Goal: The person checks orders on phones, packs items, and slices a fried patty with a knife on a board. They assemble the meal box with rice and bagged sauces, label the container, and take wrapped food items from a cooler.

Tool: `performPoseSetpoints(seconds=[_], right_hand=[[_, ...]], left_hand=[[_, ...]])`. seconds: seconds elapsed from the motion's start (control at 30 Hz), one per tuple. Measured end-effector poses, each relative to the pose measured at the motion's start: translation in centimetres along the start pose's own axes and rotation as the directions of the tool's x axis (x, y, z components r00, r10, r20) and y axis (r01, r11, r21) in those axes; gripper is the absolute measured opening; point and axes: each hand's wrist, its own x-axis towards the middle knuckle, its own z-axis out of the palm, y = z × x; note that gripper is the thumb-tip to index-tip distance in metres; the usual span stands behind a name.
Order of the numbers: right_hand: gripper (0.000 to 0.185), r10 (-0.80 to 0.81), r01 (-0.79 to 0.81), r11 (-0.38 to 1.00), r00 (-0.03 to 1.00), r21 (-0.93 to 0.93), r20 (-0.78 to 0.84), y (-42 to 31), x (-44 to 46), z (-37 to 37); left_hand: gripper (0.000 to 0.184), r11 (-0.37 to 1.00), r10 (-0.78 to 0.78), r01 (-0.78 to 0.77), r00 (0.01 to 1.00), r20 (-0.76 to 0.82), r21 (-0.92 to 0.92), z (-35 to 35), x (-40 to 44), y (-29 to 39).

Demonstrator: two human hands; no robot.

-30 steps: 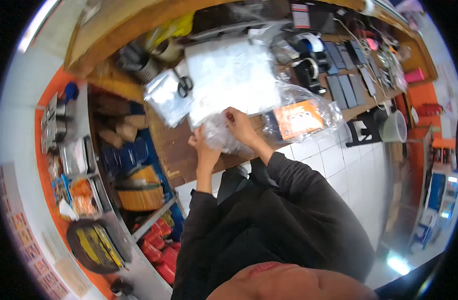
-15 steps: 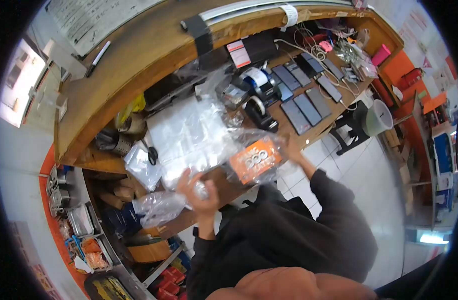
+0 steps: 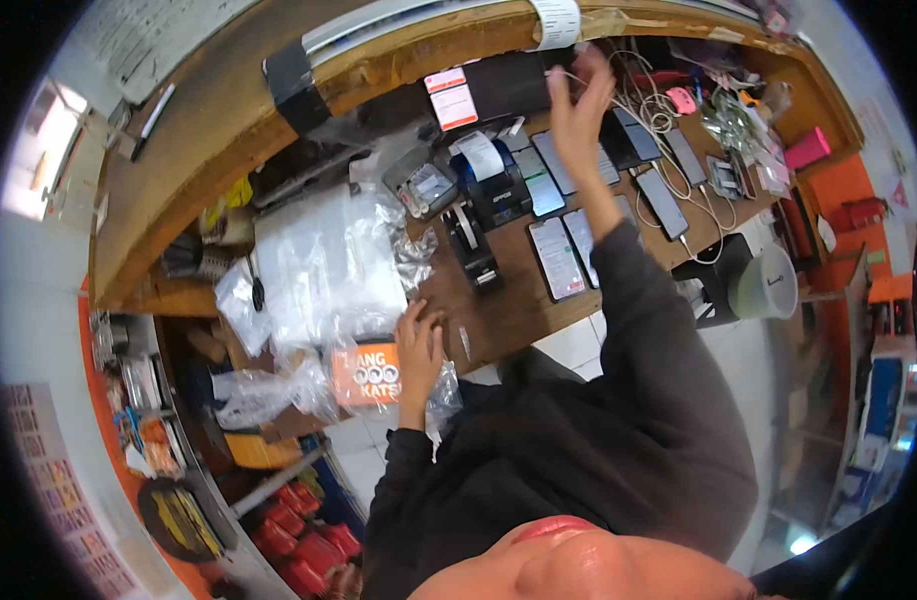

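- Counter [image 3: 514, 315]: we log the orange packet [image 3: 367, 374] shifted left along its front edge, now beside the plastic sheets [image 3: 324, 265].
- Left hand [image 3: 419, 352]: has followed; fingers loosely extended at the packet's edge, not closed round it.
- Right hand [image 3: 582, 115]: has left the packet, raised above the phones [image 3: 557, 262]; fingers apart, nothing seen held. We judge it free.
- Phones: front screens, dark before, now look lit.
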Motion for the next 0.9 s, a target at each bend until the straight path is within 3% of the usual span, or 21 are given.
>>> performPoseSetpoints(seconds=[0.07, 0.13, 0.17, 0.2, 0.27, 0.33, 0.4, 0.47, 0.5, 0.53, 0.57, 0.6, 0.63, 0.67, 0.7, 0.73, 0.77, 0.8, 0.83, 0.87, 0.9], right_hand=[[0.046, -0.137, 0.138, 0.982, 0.99, -0.128, 0.016, 1.8, 4.1, 1.1], [0.06, 0.18, -0.225, 0.901, 0.972, 0.37, 0.154, 3.5, 4.6, 3.3], [0.054, 0.148, -0.194, 0.892, 0.979, 0.408, 0.143, 0.5, 3.8, 2.5], [0.047, 0.163, -0.333, 0.731, 0.933, 0.596, 0.321, -1.6, 2.4, 1.4], [0.046, 0.148, -0.367, 0.697, 0.914, 0.615, 0.378, -6.4, -3.2, -0.6], [0.047, 0.204, -0.663, 0.655, 0.616, 0.361, 0.761, -8.6, -10.1, -4.2], [0.045, 0.184, -0.729, 0.587, 0.542, 0.351, 0.82, -10.4, -13.6, -5.9], [0.046, 0.286, -0.81, 0.503, 0.485, 0.301, 0.827, -7.2, -16.3, -6.5], [0.047, 0.389, -0.872, 0.415, 0.427, 0.259, 0.816, -5.9, -17.2, -6.9], [0.041, 0.445, -0.861, 0.413, 0.475, 0.297, 0.759, -5.1, -17.3, -6.7], [0.036, 0.236, -0.618, 0.716, 0.651, 0.324, 0.721, -2.6, -18.2, -6.8], [0.033, 0.28, -0.645, 0.742, 0.547, 0.184, 0.789, -0.5, -19.3, -6.7], [0.031, 0.319, -0.643, 0.765, 0.434, 0.042, 0.843, 1.6, -20.4, -6.5], [0.031, 0.547, -0.832, 0.469, 0.008, -0.298, 0.837, 2.6, -21.1, -6.1], [0.029, 0.524, -0.871, 0.346, -0.13, -0.349, 0.842, 3.1, -21.7, -5.6], [0.029, 0.521, -0.87, 0.346, -0.134, -0.352, 0.843, 3.3, -22.3, -5.2], [0.025, 0.445, -0.781, 0.579, 0.063, -0.234, 0.893, 3.3, -22.7, -4.7], [0.021, 0.324, -0.632, 0.767, 0.235, -0.109, 0.916, 2.9, -23.2, -4.6], [0.017, 0.35, -0.583, 0.805, 0.323, -0.106, 0.879, 0.7, -22.1, -5.1], [0.017, 0.349, -0.58, 0.807, 0.324, -0.106, 0.88, -0.9, -21.1, -6.5], [0.02, 0.278, -0.547, 0.837, 0.386, -0.024, 0.88, -2.5, -20.4, -8.0]], left_hand=[[0.022, 0.997, -0.069, 0.065, 0.994, -0.087, -0.047, -0.7, 1.0, 2.1], [0.022, 0.986, -0.119, 0.09, 0.968, -0.22, -0.141, -1.4, 2.1, 3.8], [0.023, 0.969, -0.168, 0.11, 0.95, -0.263, -0.22, -1.9, 3.0, 4.8], [0.023, 0.947, -0.215, 0.121, 0.928, -0.305, -0.297, -2.3, 4.3, 5.9], [0.028, 0.833, -0.233, 0.03, 0.925, -0.3, -0.553, -3.4, 7.0, 7.9], [0.032, 0.495, -0.366, 0.027, 0.913, -0.18, -0.869, -3.3, 9.5, 10.2], [0.035, 0.463, -0.424, 0.138, 0.902, -0.082, -0.876, -3.1, 10.6, 11.2], [0.029, 0.736, -0.403, 0.172, 0.889, -0.219, -0.655, -2.6, 10.2, 11.5], [0.029, 0.738, -0.408, 0.182, 0.888, -0.214, -0.65, -3.1, 9.4, 11.9], [0.025, 0.691, -0.358, 0.204, 0.93, -0.083, -0.694, -3.9, 8.5, 12.5], [0.022, 0.639, -0.295, 0.236, 0.954, 0.049, -0.732, -4.5, 7.8, 12.8], [0.022, 0.638, -0.298, 0.241, 0.953, 0.053, -0.732, -4.1, 7.5, 11.9], [0.022, 0.551, -0.212, 0.405, 0.914, 0.347, -0.729, -2.7, 7.3, 10.1], [0.023, 0.48, -0.091, 0.565, 0.793, 0.603, -0.671, -1.0, 7.0, 8.2], [0.023, 0.478, -0.094, 0.567, 0.792, 0.603, -0.671, 1.3, 6.2, 6.0], [0.025, 0.743, -0.165, 0.507, 0.772, 0.614, -0.438, 4.2, 5.2, 3.5], [0.028, 0.909, -0.236, 0.392, 0.764, 0.6, -0.142, 6.6, 4.7, 1.4], [0.028, 0.907, -0.238, 0.396, 0.763, 0.601, -0.143, 8.7, 4.6, -0.2], [0.029, 0.857, -0.187, 0.422, 0.79, 0.583, -0.296, 10.6, 4.9, -1.5], [0.031, 0.785, -0.141, 0.433, 0.821, 0.554, -0.442, 11.5, 5.2, -2.1], [0.029, 0.799, -0.265, 0.532, 0.731, 0.629, -0.281, 10.0, 6.1, -0.8]])
